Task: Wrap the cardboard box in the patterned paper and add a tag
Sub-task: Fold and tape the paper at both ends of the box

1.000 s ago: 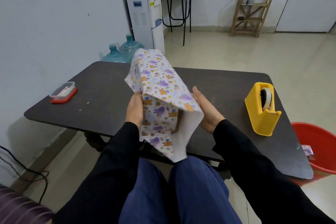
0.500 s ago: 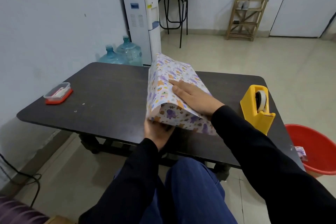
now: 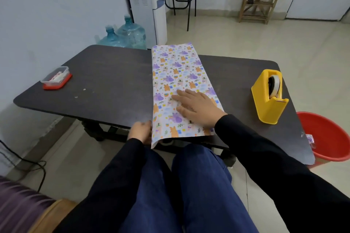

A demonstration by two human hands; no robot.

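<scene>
Paper (image 3: 176,70) lies flat, pattern up, along the middle of the dark surface (image 3: 113,81), running from the far edge to the near edge. Its near end hangs over the front, and white underside shows at the near-L corner. R hand (image 3: 197,108) rests palm-down on the paper's near half, grip spread, fingers straight and pressing it flat. L hand (image 3: 140,131) is at the surface's front edge, just beside that near-L corner, grip curled and pinching the paper's L edge. Yellow tape dispenser (image 3: 269,98) stands upright to the R, apart from the paper. Red-lidded tub (image 3: 56,78) sits far L. Red bucket (image 3: 329,138) is on the floor by the surface's R end.
</scene>
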